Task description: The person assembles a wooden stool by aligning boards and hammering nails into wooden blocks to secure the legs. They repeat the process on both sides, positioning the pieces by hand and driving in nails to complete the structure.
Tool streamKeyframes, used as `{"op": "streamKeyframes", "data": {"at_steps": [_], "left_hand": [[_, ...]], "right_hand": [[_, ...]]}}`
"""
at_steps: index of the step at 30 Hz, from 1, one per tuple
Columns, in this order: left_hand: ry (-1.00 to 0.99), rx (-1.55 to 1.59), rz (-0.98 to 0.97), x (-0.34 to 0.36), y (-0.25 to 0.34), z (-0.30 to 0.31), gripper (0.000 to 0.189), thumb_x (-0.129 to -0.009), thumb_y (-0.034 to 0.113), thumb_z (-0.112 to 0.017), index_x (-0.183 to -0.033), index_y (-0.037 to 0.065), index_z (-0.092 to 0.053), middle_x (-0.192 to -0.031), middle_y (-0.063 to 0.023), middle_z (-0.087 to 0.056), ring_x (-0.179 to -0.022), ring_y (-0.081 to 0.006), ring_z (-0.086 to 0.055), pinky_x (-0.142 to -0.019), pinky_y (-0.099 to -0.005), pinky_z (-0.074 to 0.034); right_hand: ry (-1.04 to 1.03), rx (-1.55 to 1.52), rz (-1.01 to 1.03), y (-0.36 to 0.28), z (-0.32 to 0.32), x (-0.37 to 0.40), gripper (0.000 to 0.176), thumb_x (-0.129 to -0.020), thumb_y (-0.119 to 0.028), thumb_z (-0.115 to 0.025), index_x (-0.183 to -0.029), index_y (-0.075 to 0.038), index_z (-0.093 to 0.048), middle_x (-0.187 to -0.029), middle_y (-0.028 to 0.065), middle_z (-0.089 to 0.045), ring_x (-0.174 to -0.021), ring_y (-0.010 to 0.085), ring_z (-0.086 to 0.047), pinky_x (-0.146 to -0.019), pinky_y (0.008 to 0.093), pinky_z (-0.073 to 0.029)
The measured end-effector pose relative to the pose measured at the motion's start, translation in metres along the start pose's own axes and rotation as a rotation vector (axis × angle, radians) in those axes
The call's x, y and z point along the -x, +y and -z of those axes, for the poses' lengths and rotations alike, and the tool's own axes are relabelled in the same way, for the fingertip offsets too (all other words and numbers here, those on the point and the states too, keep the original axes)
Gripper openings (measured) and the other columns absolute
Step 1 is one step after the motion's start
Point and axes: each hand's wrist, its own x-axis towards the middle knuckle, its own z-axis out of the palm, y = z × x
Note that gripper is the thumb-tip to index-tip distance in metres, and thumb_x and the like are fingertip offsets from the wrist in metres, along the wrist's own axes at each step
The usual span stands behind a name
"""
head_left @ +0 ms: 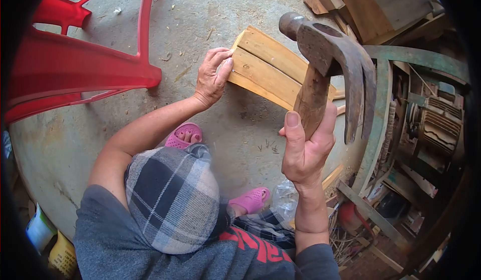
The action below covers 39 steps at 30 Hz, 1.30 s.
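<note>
My right hand is wrapped round the wooden handle of a claw hammer, raised close to the camera with its head up. Beyond it, a wooden piece made of boards is partly hidden by the hammer and my right hand. At the piece's left end, my left hand holds the corner, with thumb and fingers on the edge. Several small nails lie on the floor below the boards.
A red plastic chair lies at the left. A green frame with a motor stands at the right. Wood planks are piled at the top right. Pink sandals are on my feet. A clear plastic bag lies near my right forearm.
</note>
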Motion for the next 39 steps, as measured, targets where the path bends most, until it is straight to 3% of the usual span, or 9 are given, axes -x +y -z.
{"op": "streamKeyframes", "data": {"at_steps": [5, 7, 10, 20, 27, 29, 32, 37, 39], "left_hand": [[0.016, -0.001, -0.034, -0.003, 0.003, -0.002, 0.027, -0.096, 0.021, -0.056, -0.116, 0.003, -0.064, -0.118, -0.0153, -0.059, -0.112, -0.0301, -0.058, -0.098, -0.038, -0.046], [-0.002, -0.062, -0.068, -0.004, 0.001, 0.001, 0.027, -0.096, 0.021, -0.055, -0.116, 0.003, -0.063, -0.119, -0.0153, -0.059, -0.114, -0.0311, -0.057, -0.098, -0.0383, -0.046], [0.0, -0.044, -0.051, -0.003, -0.001, 0.001, 0.028, -0.096, 0.021, -0.053, -0.115, 0.003, -0.062, -0.12, -0.0157, -0.058, -0.113, -0.0317, -0.057, -0.099, -0.0389, -0.045], [0.015, -0.058, -0.052, -0.005, -0.005, 0.002, 0.031, -0.098, 0.027, -0.048, -0.116, 0.006, -0.063, -0.122, -0.0142, -0.058, -0.113, -0.0328, -0.057, -0.096, -0.0416, -0.045], [0.013, -0.066, -0.069, -0.004, -0.015, -0.001, 0.032, -0.098, 0.027, -0.046, -0.116, 0.006, -0.063, -0.124, -0.014, -0.058, -0.113, -0.0325, -0.057, -0.095, -0.0417, -0.045], [0.022, 0.008, -0.059, -0.004, -0.014, -0.003, 0.032, -0.098, 0.027, -0.046, -0.117, 0.007, -0.062, -0.124, -0.0136, -0.058, -0.114, -0.0316, -0.057, -0.096, -0.0417, -0.043], [-0.007, -0.047, -0.062, -0.005, -0.013, 0.001, 0.032, -0.098, 0.027, -0.045, -0.118, 0.008, -0.062, -0.126, -0.013, -0.058, -0.115, -0.0308, -0.057, -0.097, -0.0419, -0.043], [0.0, -0.054, -0.026, -0.002, -0.013, -0.002, 0.033, -0.099, 0.028, -0.043, -0.119, 0.009, -0.062, -0.126, -0.0119, -0.057, -0.116, -0.0289, -0.056, -0.098, -0.0408, -0.039], [-0.005, -0.062, -0.018, -0.003, -0.013, -0.001, 0.033, -0.099, 0.029, -0.042, -0.119, 0.01, -0.062, -0.126, -0.0112, -0.057, -0.118, -0.0276, -0.054, -0.099, -0.0399, -0.036]], "right_hand": [[-0.235, 0.058, -0.401, 0.057, -0.036, 0.01, 0.036, -0.097, -0.029, -0.059, -0.116, 0.0, -0.047, -0.086, 0.03, -0.066, -0.086, 0.0505, -0.064, -0.07, 0.0501, -0.051], [-0.264, 0.093, -0.416, 0.052, -0.025, 0.002, 0.037, -0.099, -0.036, -0.058, -0.112, -0.001, -0.051, -0.072, 0.0085, -0.061, -0.056, 0.015, -0.062, -0.051, 0.0303, -0.049], [-0.061, -0.135, -0.301, 0.007, -0.007, 0.002, 0.037, -0.099, -0.036, -0.057, -0.115, -0.003, -0.051, -0.075, 0.0024, -0.056, -0.06, 0.0093, -0.055, -0.055, 0.025, -0.049], [-0.295, 0.078, -0.486, 0.035, -0.017, 0.0, 0.048, -0.099, -0.034, -0.058, -0.128, 0.003, -0.048, -0.082, 0.0191, -0.067, -0.074, 0.0302, -0.07, -0.067, 0.0399, -0.054], [0.137, -0.159, -0.064, 0.01, -0.013, 0.0, 0.036, -0.102, -0.031, -0.051, -0.121, -0.002, -0.043, -0.077, 0.0054, -0.055, -0.061, 0.0105, -0.054, -0.056, 0.0238, -0.049], [-0.301, 0.213, -0.414, 0.053, -0.035, 0.011, 0.042, -0.097, -0.027, -0.059, -0.12, 0.005, -0.047, -0.087, 0.0279, -0.068, -0.08, 0.0473, -0.068, -0.072, 0.0494, -0.052], [-0.248, 0.088, -0.434, 0.032, -0.017, 0.005, 0.044, -0.098, -0.032, -0.059, -0.121, 0.004, -0.048, -0.083, 0.0318, -0.063, -0.081, 0.0517, -0.063, -0.072, 0.051, -0.051], [0.152, -0.267, -0.083, -0.011, 0.002, 0.004, 0.036, -0.097, -0.019, -0.059, -0.121, 0.005, -0.045, -0.079, 0.0093, -0.064, -0.068, 0.012, -0.064, -0.058, 0.0239, -0.05], [0.141, -0.079, -0.014, 0.031, -0.026, 0.022, 0.036, -0.098, -0.021, -0.057, -0.12, 0.004, -0.042, -0.085, 0.0203, -0.068, -0.073, 0.0341, -0.07, -0.064, 0.0409, -0.054]]}}
